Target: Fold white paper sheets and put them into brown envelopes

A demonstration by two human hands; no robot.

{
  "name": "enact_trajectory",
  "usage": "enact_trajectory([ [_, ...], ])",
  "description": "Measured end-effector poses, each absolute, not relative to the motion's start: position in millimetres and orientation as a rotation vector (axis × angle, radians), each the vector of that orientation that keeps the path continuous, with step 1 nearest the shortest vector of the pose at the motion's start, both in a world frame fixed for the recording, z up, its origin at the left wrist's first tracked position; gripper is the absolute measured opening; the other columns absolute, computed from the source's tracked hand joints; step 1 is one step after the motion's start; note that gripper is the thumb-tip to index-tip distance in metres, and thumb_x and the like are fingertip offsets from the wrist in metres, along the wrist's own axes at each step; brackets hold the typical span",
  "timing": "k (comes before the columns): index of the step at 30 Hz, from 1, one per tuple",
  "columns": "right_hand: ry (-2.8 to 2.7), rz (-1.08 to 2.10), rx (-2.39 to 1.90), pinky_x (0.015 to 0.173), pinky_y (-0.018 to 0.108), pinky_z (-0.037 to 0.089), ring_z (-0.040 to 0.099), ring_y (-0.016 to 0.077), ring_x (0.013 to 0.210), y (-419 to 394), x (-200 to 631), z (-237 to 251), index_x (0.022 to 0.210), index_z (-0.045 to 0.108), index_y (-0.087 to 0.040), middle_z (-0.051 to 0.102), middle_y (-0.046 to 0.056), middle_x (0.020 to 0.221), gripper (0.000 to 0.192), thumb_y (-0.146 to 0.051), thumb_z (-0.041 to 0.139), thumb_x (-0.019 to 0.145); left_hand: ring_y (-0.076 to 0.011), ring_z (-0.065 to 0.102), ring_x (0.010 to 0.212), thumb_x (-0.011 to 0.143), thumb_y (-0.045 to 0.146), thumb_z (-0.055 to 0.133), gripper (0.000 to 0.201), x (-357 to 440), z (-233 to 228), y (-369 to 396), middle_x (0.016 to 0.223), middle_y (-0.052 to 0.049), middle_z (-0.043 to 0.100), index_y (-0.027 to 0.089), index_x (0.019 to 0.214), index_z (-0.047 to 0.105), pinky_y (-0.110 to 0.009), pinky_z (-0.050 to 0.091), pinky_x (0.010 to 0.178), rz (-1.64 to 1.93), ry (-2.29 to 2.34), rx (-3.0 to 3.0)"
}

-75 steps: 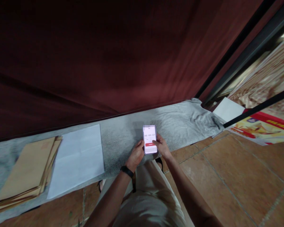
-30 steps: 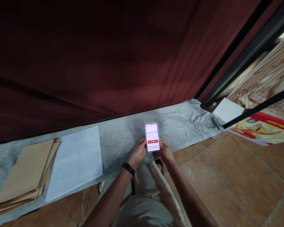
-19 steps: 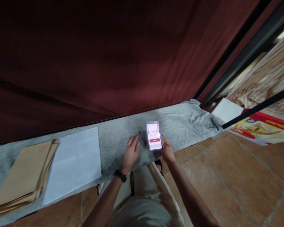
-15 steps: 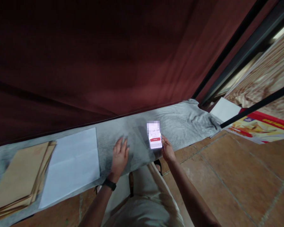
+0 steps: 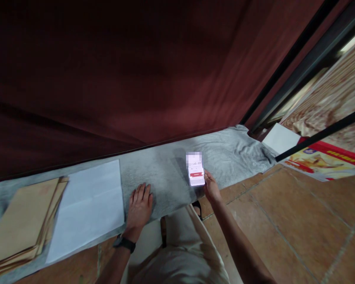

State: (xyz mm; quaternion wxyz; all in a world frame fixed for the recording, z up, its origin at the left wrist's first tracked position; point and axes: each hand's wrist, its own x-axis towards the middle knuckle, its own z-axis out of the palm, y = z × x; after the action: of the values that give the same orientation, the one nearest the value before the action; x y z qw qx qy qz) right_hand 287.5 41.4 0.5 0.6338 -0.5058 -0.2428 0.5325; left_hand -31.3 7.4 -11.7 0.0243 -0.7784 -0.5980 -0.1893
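Note:
My right hand (image 5: 212,187) grips a smartphone (image 5: 197,171) by its lower right edge. The phone's screen is lit, with a red button and a pixelated patch over its top. My left hand (image 5: 139,207) lies flat with fingers stretched out on the grey cloth (image 5: 162,165), holding nothing; a dark watch (image 5: 124,243) is on that wrist. Just left of this hand lies a white sheet of paper (image 5: 90,213). A stack of brown envelopes (image 5: 23,217) sits at the far left, beside the paper.
A dark red curtain (image 5: 121,86) hangs behind the narrow cloth-covered table. Black metal bars (image 5: 322,138) slant across the right side. Beyond them are a white box (image 5: 281,139) and a red-and-yellow printed carton (image 5: 328,159) above the tiled floor (image 5: 272,221).
My left hand has moved left and towards me, coming down flat on the cloth near the paper. The phone in my right hand has shifted slightly to the right.

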Motion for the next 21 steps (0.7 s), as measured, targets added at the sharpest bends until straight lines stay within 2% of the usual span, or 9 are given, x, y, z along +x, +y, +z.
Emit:
enact_trajectory([
  [9, -0.518, 1.189, -1.133, 0.085, 0.041, 0.056, 0.072, 0.0250, 0.089, 46, 295, 0, 0.100, 0.070, -0.024, 0.079, 0.003, 0.098, 0.034, -0.046, 0.072, 0.074, -0.0328, 0.050, 0.138, 0.102, 0.033, 0.036, 0.049, -32, -13, 7, 0.144, -0.020, 0.058, 0.010, 0.139, 0.058, -0.053, 0.034, 0.117, -0.596, -1.856, -2.397],
  [15, -0.473, 1.158, -1.137, 0.080, 0.040, 0.057, 0.073, 0.0245, 0.084, 51, 314, 3, 0.103, 0.070, -0.022, 0.079, 0.002, 0.092, 0.038, -0.045, 0.075, 0.073, -0.0318, 0.050, 0.139, 0.102, 0.034, 0.037, 0.048, -33, -14, 7, 0.145, -0.019, 0.058, 0.012, 0.140, 0.058, -0.052, 0.034, 0.118, -0.636, -1.840, -2.403],
  [21, -0.502, 1.151, -1.129, 0.080, 0.041, 0.058, 0.073, 0.0272, 0.090, 50, 322, 6, 0.105, 0.071, -0.022, 0.079, 0.005, 0.095, 0.039, -0.047, 0.075, 0.075, -0.0324, 0.051, 0.137, 0.101, 0.035, 0.037, 0.050, -34, -15, 9, 0.143, -0.020, 0.059, 0.012, 0.141, 0.057, -0.055, 0.035, 0.117, -0.646, -1.823, -2.405],
])
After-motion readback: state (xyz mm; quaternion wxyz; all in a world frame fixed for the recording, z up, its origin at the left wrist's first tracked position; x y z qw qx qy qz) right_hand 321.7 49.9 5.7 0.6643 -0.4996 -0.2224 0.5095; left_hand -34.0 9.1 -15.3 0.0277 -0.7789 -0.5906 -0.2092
